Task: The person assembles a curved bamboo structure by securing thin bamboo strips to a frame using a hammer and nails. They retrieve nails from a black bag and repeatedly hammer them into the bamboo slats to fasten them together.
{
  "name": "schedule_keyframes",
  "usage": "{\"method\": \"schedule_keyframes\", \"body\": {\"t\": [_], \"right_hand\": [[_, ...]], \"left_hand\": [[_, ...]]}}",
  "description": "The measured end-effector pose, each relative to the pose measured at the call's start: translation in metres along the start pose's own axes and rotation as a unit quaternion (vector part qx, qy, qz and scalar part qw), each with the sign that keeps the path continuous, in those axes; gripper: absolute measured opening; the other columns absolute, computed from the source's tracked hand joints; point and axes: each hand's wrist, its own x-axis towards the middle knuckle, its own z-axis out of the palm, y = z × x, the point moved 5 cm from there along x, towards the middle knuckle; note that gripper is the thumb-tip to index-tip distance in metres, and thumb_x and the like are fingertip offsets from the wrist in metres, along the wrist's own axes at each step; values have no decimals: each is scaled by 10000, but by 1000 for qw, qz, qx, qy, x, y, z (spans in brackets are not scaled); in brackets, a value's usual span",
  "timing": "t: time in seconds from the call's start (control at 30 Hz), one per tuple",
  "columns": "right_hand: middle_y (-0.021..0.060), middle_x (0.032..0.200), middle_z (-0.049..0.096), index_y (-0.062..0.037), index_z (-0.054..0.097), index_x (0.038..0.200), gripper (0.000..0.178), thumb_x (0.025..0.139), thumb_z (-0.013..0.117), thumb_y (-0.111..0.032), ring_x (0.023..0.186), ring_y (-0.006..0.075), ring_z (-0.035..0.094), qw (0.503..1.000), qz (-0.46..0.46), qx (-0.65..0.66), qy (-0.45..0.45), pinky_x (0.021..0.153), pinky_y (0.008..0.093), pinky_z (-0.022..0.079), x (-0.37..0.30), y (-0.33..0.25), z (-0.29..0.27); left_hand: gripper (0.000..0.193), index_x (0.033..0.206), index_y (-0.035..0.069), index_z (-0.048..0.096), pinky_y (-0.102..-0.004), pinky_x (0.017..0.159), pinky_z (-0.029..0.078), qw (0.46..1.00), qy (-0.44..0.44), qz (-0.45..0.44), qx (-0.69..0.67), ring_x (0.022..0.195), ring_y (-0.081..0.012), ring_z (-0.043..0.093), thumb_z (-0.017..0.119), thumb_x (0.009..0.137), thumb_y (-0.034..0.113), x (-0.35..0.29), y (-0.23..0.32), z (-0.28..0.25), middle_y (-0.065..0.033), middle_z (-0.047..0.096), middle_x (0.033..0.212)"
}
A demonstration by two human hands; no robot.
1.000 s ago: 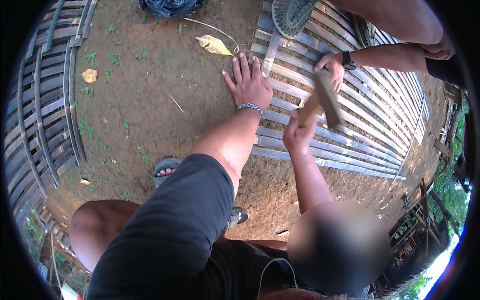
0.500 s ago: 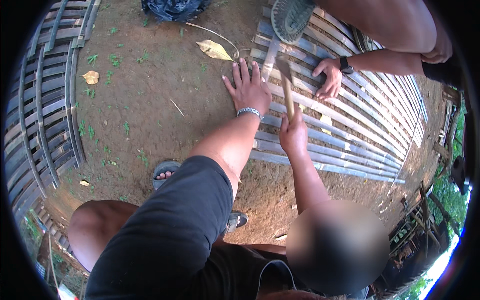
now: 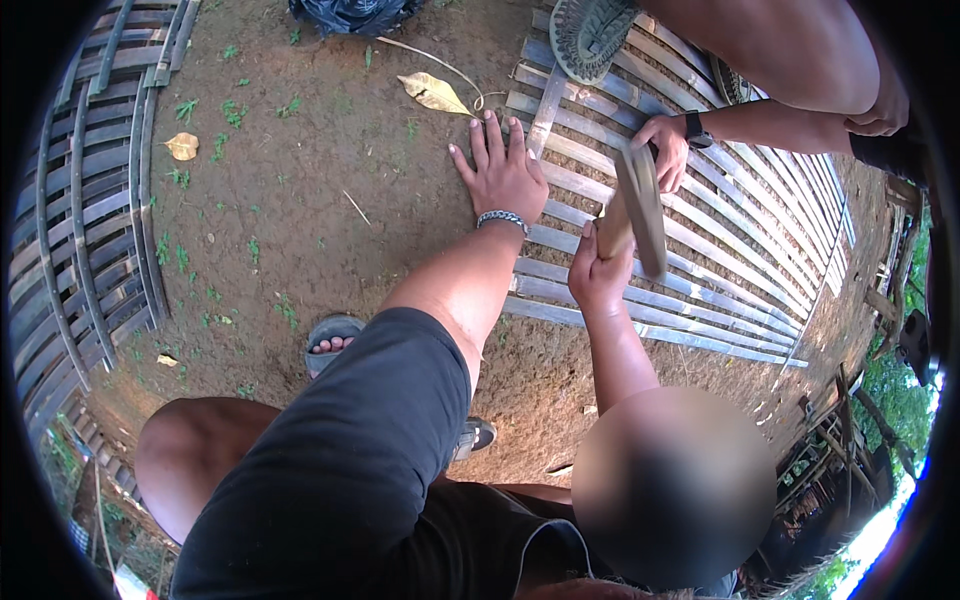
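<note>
My left hand [image 3: 500, 180], with a bracelet at the wrist, lies flat with its fingers spread. It rests at the left ends of the slats of a bamboo panel [image 3: 740, 210], by a short cross strip [image 3: 545, 112]. In my right hand [image 3: 600, 278] is the wooden handle of a hammer [image 3: 643, 210]; its long grey head is blurred and raised above the slats. Just beyond the hammer, a co-worker's hand [image 3: 668, 150] with a black watch is low over the panel, its fingers partly hidden. The co-worker's shoe [image 3: 590, 40] stands on the panel's far end.
A second slatted panel [image 3: 100, 210] is at the left. Bare soil with small weeds and a yellow dry leaf [image 3: 432, 93] lies between. A black plastic bag [image 3: 355, 12] sits at the far edge. My sandalled foot [image 3: 332, 345] is nearer me; piled wood [image 3: 835, 450] stands at the right.
The hammer has swung up and to the right, its head tipping back from over the slat ends. My left hand stays in place. The co-worker's hand has drawn its fingers in slightly.
</note>
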Motion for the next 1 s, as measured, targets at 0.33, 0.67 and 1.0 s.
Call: {"method": "schedule_keyframes", "body": {"t": [0.33,0.67,1.0], "right_hand": [[280,979,676,3,543,1270,333,965,619,-107,932,467,665,994,39,76,72,811,473,535,18,-20,-12],[267,884,650,14,582,1213,268,977,620,-105,784,449,646,994,1,72,78,746,403,540,3,-6,-8],[267,936,671,9,554,1278,321,978,601,-93,870,425,685,994,39,75,71,777,426,544,8,-1,-9]], "left_hand": [[586,1540,139,423,-659,1213,34,1000,-6,3,7,1545,-373,170,457,977,297,2,1,-1,-174,248,1658],[617,1544,142,420,-655,1215,34,1000,-21,-5,5,1549,-369,161,483,951,301,0,1,-2,-166,231,1666],[621,1545,128,411,-646,1221,4,1000,-27,-8,-2,1560,-355,123,489,952,295,-1,-2,0,-163,215,1672]]}}
